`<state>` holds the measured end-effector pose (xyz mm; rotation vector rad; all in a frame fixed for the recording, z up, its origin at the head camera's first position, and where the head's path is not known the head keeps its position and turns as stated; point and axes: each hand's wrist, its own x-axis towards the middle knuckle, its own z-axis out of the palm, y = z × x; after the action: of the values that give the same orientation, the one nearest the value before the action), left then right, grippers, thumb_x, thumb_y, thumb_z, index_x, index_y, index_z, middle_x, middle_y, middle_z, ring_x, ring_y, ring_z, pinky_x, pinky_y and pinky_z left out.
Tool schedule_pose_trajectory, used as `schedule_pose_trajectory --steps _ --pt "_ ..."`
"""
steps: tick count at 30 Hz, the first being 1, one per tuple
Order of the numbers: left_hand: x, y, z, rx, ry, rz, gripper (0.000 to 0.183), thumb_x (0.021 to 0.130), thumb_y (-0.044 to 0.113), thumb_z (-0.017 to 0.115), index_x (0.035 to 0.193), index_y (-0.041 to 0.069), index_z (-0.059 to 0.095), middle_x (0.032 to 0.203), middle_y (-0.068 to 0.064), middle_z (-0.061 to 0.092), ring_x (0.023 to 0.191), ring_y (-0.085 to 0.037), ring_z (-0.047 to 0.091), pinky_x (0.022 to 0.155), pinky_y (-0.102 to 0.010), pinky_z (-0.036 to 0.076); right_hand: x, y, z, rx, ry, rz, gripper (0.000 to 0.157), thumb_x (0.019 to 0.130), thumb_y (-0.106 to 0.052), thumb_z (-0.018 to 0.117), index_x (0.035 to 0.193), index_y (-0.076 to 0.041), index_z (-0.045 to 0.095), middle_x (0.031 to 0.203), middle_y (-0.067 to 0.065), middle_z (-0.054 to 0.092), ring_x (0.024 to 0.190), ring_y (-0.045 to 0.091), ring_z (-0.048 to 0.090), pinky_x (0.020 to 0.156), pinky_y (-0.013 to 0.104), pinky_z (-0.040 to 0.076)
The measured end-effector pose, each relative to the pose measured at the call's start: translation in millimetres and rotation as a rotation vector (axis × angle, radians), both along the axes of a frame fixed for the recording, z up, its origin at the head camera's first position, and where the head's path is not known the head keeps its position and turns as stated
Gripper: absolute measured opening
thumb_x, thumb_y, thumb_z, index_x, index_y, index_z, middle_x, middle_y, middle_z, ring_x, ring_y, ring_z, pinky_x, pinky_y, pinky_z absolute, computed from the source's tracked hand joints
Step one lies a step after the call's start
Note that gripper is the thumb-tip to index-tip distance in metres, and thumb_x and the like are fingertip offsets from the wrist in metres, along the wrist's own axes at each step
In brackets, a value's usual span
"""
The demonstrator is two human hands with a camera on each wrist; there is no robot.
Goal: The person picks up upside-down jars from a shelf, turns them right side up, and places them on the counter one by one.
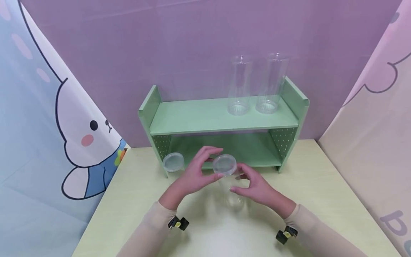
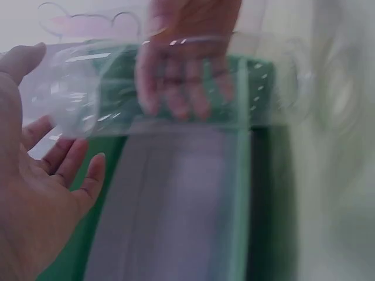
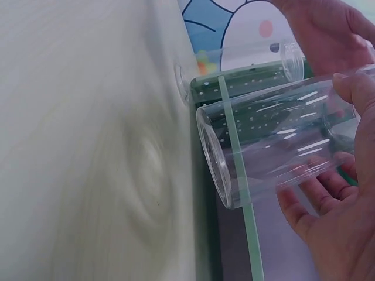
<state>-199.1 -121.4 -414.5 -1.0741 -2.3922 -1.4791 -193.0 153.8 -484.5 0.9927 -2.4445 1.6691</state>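
Item 1: clear plastic jar (image 3: pixel 275 140) w/ clear lid (image 1: pixel 224 165), in btwn the hands, in front of the rack, held up off the tabletop, slightly tilted, lid end up.

R hand (image 1: pixel 257 185): thumb on one side of jar, fingers bent round the other, clamped on its wall nr the lid end.

L hand (image 1: pixel 196 175): fingers apart round the lid end, thumb at lid's rim; can't tell if it grips.

Item 2: lidded jar (image 3: pixel 243 76), same type, upright on tabletop (image 1: pixel 321 200), nr rack's front L corner, just beyond L hand.

Items 3 & 4: tall clear jar (image 1: pixel 239 85) & another tall jar (image 1: pixel 273 84), side by side, upright on upper shelf, R half.

Rack (image 1: pixel 192 114): green, 2 shelves, perforated side panels below.

Misc.: beige sleeves (image 1: pixel 147 228), black device (image 1: pixel 178 223) at L wrist; purple cloth (image 1: pixel 112 53) behind rack; rabbit-print cloth (image 1: pixel 86 142) at L.
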Motion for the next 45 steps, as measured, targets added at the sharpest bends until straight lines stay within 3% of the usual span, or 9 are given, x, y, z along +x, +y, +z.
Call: schedule_pose_trajectory --steps 6,12,19,24,27,33,37,42,45 --pt "2.0 -34 19.7 0.016 0.118 0.083 0.054 0.095 0.008 0.088 0.145 0.008 0.067 0.142 -0.002 0.064 0.13 -0.024 0.062 0.11 -0.047 0.057 0.3 0 -1.6 0.0 -0.028 -0.011 0.072 0.09 -0.019 0.095 0.152 -0.014 0.058 0.135 0.001 0.069 0.122 0.022 0.065 0.107 0.061 0.057" --pt "3.1 -76 34.0 0.092 0.163 0.213 0.041 0.097 -0.001 0.082 0.136 0.005 0.071 0.13 -0.009 0.069 0.12 -0.024 0.067 0.105 -0.042 0.06 -0.5 1 -3.3 -0.003 -0.036 -0.015 0.072 0.089 -0.018 0.095 0.151 -0.014 0.058 0.135 0.003 0.07 0.121 0.022 0.066 0.106 0.057 0.058" --pt "1.2 -122 34.2 0.118 0.182 0.456 0.028 0.101 0.0 0.079 0.128 0.003 0.073 0.127 -0.009 0.071 0.116 -0.021 0.066 0.103 -0.026 0.056 -1.5 1 -4.8 -0.005 -0.047 -0.007 0.073 0.089 -0.016 0.095 0.151 -0.013 0.058 0.136 0.001 0.069 0.123 0.022 0.067 0.106 0.056 0.059" --pt "-1.3 -141 28.4 0.037 0.219 0.696 0.027 0.101 0.008 0.082 0.126 0.004 0.072 0.123 -0.007 0.072 0.114 -0.022 0.067 0.103 -0.037 0.057 -2.5 0 -6.0 -0.005 -0.043 -0.006 0.071 0.09 -0.017 0.095 0.151 -0.013 0.058 0.136 0.005 0.069 0.122 0.022 0.066 0.106 0.06 0.058" --pt "-5.1 -146 23.3 0.001 0.246 0.794 0.032 0.099 0.011 0.084 0.127 0.003 0.07 0.122 -0.012 0.071 0.114 -0.028 0.067 0.102 -0.049 0.058 -2.5 0 -5.1 -0.004 -0.052 -0.006 0.071 0.089 -0.017 0.095 0.15 -0.013 0.058 0.136 0.007 0.069 0.122 0.023 0.066 0.107 0.061 0.057" --pt "-16.5 -151 11.9 0.054 0.169 0.854 0.04 0.1 0.015 0.083 0.132 0.0 0.063 0.124 -0.015 0.067 0.115 -0.03 0.066 0.103 -0.056 0.058 -3.3 -1 -4.9 -0.008 -0.054 -0.006 0.071 0.089 -0.017 0.095 0.15 -0.013 0.059 0.136 0.008 0.069 0.122 0.025 0.066 0.107 0.059 0.058" --pt "-22.4 -154 6.8 0.069 0.118 0.859 0.044 0.102 0.018 0.081 0.139 0.005 0.062 0.13 -0.011 0.067 0.119 -0.028 0.067 0.104 -0.047 0.06 -3.2 -2 -3.9 -0.006 -0.057 -0.007 0.071 0.089 -0.016 0.095 0.149 -0.012 0.059 0.136 0.009 0.069 0.122 0.028 0.066 0.107 0.058 0.058" --pt "-28.8 -158 3.0 0.079 0.144 0.828 0.041 0.104 0.016 0.079 0.143 0.01 0.068 0.132 -0.008 0.071 0.121 -0.029 0.072 0.1 -0.042 0.064 -3.2 -4 -3.8 -0.006 -0.06 -0.014 0.069 0.09 -0.015 0.095 0.149 -0.011 0.059 0.136 0.009 0.069 0.122 0.031 0.067 0.106 0.058 0.058" --pt "-30.2 -158 2.3 0.092 0.152 0.83 0.038 0.104 0.015 0.079 0.141 0.013 0.072 0.127 -0.006 0.075 0.116 -0.025 0.075 0.094 -0.033 0.065 -4.2 -7 -3.4 -0.004 -0.075 -0.014 0.07 0.089 -0.015 0.095 0.149 -0.011 0.059 0.137 0.006 0.069 0.123 0.032 0.066 0.108 0.056 0.058"
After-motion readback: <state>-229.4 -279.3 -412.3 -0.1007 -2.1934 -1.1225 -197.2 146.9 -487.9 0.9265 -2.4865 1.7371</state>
